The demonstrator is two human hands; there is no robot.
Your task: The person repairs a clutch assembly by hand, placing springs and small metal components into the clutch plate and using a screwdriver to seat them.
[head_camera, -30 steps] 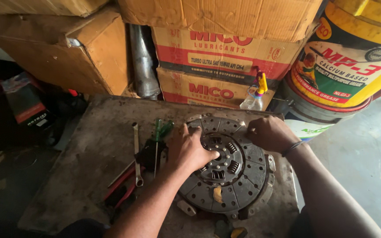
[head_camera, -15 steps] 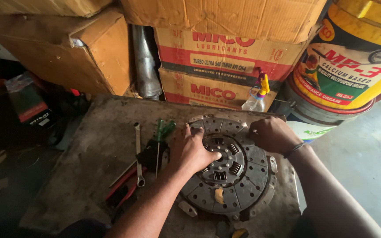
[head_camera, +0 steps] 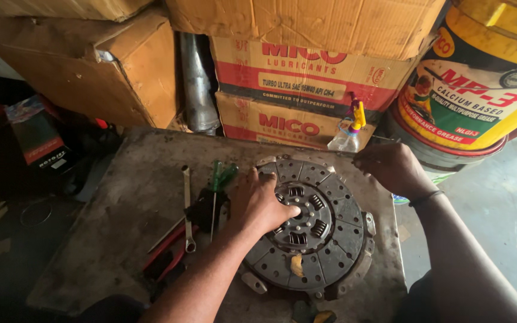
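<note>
A single head-worn camera looks steeply down and forward from above the tabletop (head_camera: 127, 197); it sits close, the forearms entering from the lower edge; the view faces the stacked cardboard boxes (head_camera: 294, 90) beyond the tabletop, with floor right of the tabletop.

A thin wrench (head_camera: 186, 209) lies on the grey table (head_camera: 121, 197) at 9 o'clock. Beside it are green screwdrivers (head_camera: 221, 177) and red pliers (head_camera: 166, 254). Brown boxes (head_camera: 294, 90) stand at 12 o'clock. A big yellow bucket (head_camera: 480, 84) sits at 2 o'clock.
</note>
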